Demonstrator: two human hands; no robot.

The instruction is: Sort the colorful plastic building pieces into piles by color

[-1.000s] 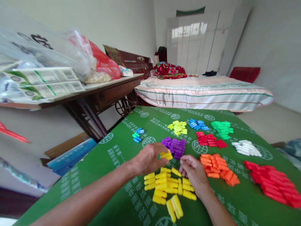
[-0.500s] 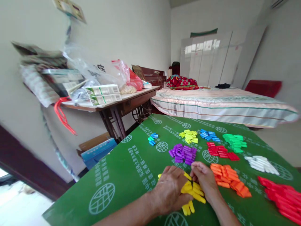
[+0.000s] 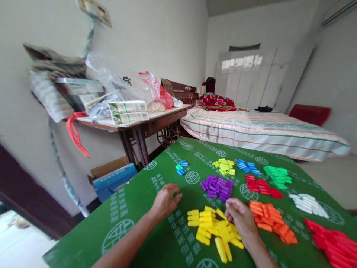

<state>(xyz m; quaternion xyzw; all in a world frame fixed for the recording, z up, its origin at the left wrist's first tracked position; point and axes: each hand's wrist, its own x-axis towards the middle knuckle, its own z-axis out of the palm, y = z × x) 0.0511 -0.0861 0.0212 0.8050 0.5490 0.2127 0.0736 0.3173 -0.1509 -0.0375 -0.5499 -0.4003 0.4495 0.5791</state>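
Observation:
My left hand (image 3: pixel 166 201) hovers over the green board (image 3: pixel 145 223), left of the yellow pile. Its fingers are loosely bent, with the thumb apart and nothing visible between them. At the right edge of the yellow plastic tubes (image 3: pixel 213 225), which look like pen caps, my right hand (image 3: pixel 241 217) has its fingertips pinched together; what they hold, if anything, is hidden. Purple tubes (image 3: pixel 219 187) lie just beyond that hand. Orange pieces (image 3: pixel 270 219) lie to its right.
Farther back are piles of lime-yellow (image 3: pixel 224 166), blue (image 3: pixel 248 166), green (image 3: pixel 277 176) and red pieces (image 3: pixel 260 186). White (image 3: pixel 308 204) and larger red pieces (image 3: pixel 334 242) lie at the right. A small blue-green group (image 3: pixel 182 167) sits left. Beyond stand a cluttered sewing table (image 3: pixel 156 121) and a bed (image 3: pixel 251 128).
My left hand has moved left, off the yellow pile, uncovering it. My right hand stays at the pile's right edge. The camera view has shifted slightly.

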